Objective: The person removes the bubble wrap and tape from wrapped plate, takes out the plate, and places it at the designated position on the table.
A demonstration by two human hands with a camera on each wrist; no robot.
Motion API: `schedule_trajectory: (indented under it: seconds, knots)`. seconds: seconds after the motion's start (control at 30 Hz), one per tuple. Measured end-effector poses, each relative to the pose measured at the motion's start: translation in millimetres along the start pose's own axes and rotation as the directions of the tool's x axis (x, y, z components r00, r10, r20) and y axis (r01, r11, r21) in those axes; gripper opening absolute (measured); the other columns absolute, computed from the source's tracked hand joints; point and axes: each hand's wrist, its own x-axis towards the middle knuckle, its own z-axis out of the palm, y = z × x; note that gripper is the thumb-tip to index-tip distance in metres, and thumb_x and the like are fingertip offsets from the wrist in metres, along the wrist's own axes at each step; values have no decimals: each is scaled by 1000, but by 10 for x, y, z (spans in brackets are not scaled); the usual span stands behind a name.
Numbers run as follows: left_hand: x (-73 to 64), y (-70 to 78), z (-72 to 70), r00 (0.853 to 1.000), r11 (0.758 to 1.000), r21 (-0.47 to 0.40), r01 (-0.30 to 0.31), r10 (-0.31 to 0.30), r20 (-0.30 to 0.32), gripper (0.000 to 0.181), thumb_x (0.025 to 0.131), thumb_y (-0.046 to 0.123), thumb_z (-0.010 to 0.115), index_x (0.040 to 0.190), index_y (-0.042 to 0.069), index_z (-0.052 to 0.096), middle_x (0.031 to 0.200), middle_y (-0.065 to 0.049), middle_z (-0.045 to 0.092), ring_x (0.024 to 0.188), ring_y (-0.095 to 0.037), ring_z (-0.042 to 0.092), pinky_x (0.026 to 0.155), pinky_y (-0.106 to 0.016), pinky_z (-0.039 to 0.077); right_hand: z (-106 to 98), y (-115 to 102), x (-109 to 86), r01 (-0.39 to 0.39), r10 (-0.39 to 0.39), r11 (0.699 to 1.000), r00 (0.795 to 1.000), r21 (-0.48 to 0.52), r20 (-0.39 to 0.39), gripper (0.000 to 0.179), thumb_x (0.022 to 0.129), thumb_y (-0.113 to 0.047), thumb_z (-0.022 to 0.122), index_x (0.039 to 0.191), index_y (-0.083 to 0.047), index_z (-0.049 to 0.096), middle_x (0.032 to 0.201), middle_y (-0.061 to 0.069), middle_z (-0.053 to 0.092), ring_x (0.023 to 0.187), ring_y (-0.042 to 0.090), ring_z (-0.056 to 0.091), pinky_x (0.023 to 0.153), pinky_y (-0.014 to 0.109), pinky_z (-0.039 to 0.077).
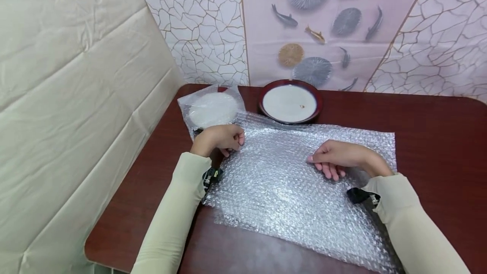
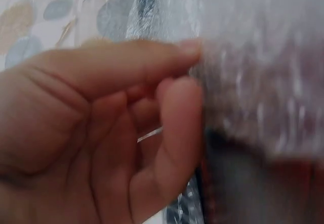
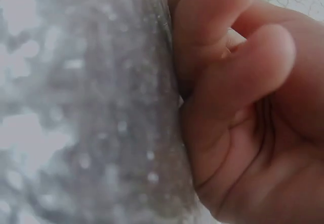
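A wide sheet of bubble wrap [image 1: 281, 189] lies spread over the table. At its left edge my left hand [image 1: 220, 137] pinches the film between thumb and fingertips; in the left wrist view the bubble wrap [image 2: 263, 77] rises from those fingertips. Over the sheet's right half is my right hand [image 1: 336, 157], its fingers loosely bent. Seen from the right wrist, the backs of these fingers [image 3: 202, 47] lie against the bubble wrap [image 3: 101, 107], with no fold visible between them.
Behind the sheet stands a white plate with a dark red rim [image 1: 290, 104]. Left of it, a round white item [image 1: 213, 109] sits wrapped in clear bubble wrap. The dark red table [image 1: 437, 151] meets a patterned wall covering [image 1: 205, 33] at the back and a cream padded wall [image 1: 76, 96] at left.
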Motion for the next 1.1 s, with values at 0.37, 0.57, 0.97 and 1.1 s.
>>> schedule_trajectory:
  seconds: [0.37, 0.57, 0.97, 1.1]
  knots:
    - [-57, 393, -240, 977, 976, 152, 154, -127, -173, 20, 94, 0, 73, 86, 12, 59, 84, -4, 59, 64, -15, 53, 61, -30, 43, -166, -273, -90, 6, -7, 1000, 999, -18, -45, 47, 111, -37, 55, 78, -4, 62, 60, 5, 65, 44, 10, 58, 42, 20, 41]
    - [23, 435, -264, 967, 970, 157, 188, -155, -203, 24, 91, 5, 80, 84, 13, 59, 71, -2, 53, 63, -15, 50, 63, -31, 41, -157, -224, -116, -10, 11, 1000, 998, 3, -58, 48, 111, -39, 54, 78, -5, 62, 59, 3, 64, 43, 9, 57, 42, 20, 40]
    - [150, 96, -38, 984, 993, 20, 113, -110, -140, 22, 89, 5, 83, 86, 9, 62, 74, -3, 58, 61, -14, 54, 61, -27, 52, -40, 51, -12, 5, -5, 999, 1000, 51, 0, 47, 112, -36, 52, 79, -5, 63, 59, 1, 65, 43, 8, 58, 41, 18, 39]
    - [92, -77, -55, 986, 1000, -28, 2, -6, -167, 13, 93, 8, 77, 93, 6, 65, 80, -6, 64, 67, -16, 60, 63, -29, 56, -14, 38, 53, 2, -2, 998, 1000, 59, 11, 46, 113, -35, 52, 80, -5, 63, 59, 1, 65, 43, 7, 58, 41, 18, 38]
